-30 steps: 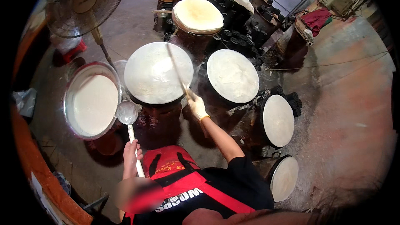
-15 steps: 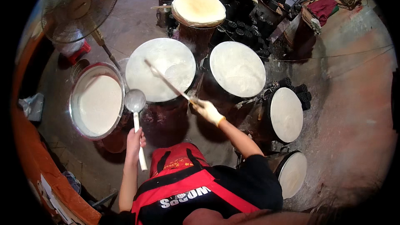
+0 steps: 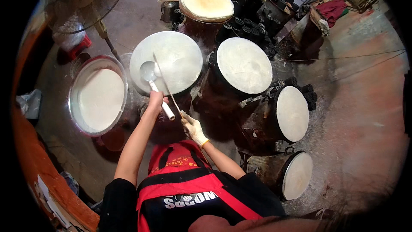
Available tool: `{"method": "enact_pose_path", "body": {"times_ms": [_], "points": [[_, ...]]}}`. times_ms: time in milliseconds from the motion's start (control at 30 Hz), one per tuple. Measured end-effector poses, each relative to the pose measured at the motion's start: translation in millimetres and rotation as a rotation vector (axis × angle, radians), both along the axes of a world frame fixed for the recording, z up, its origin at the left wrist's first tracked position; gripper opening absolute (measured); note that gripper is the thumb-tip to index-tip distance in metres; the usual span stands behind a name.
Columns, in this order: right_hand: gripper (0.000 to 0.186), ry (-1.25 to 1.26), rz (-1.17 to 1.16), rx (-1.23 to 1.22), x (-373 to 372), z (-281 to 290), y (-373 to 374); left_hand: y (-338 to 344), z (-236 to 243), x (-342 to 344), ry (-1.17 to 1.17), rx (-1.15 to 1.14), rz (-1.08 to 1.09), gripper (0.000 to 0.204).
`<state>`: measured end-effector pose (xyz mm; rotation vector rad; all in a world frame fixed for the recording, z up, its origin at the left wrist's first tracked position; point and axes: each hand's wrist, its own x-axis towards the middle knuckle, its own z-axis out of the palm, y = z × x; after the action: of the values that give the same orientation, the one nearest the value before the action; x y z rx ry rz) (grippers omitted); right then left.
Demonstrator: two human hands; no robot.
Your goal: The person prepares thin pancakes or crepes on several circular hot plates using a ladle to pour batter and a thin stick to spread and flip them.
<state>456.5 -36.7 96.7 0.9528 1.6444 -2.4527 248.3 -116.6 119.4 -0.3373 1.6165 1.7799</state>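
Note:
My left hand is closed around the white handle of a ladle, whose metal bowl is over the left part of a round griddle coated with pale batter. In a white glove, my right hand grips a long thin spreading stick. The stick slants up and left, its far end over the same griddle beside the ladle bowl. Whether the ladle bowl touches the batter I cannot tell. Left of that griddle stands a wide metal basin of white batter.
More round griddles with pale sheets curve along the right: one beside, another nearer and a third nearest. At the back is a stack of thin round flatbreads near black coal briquettes. A standing fan is far left.
My left hand has moved right and up, carrying the ladle from beside the basin to over the griddle. My right hand has come down and left toward my body; the stick is steeper.

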Motion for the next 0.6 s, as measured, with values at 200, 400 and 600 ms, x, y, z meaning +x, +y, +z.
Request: {"method": "enact_pose_path", "body": {"times_ms": [200, 400, 600], "points": [[0.037, 0.298, -0.179, 0.419, -16, 39, 66, -70, 102, -16, -0.699, 0.764, -0.038, 0.007], [0.039, 0.065, 0.219, 0.894, -5, 18, 18, -117, 114, -2, -0.5, 0.532, -0.045, 0.008], [0.037, 0.112, -0.012, 0.838, -11, 13, 74, -152, 123, 65, -0.198, 0.335, 0.072, 0.009]]}}
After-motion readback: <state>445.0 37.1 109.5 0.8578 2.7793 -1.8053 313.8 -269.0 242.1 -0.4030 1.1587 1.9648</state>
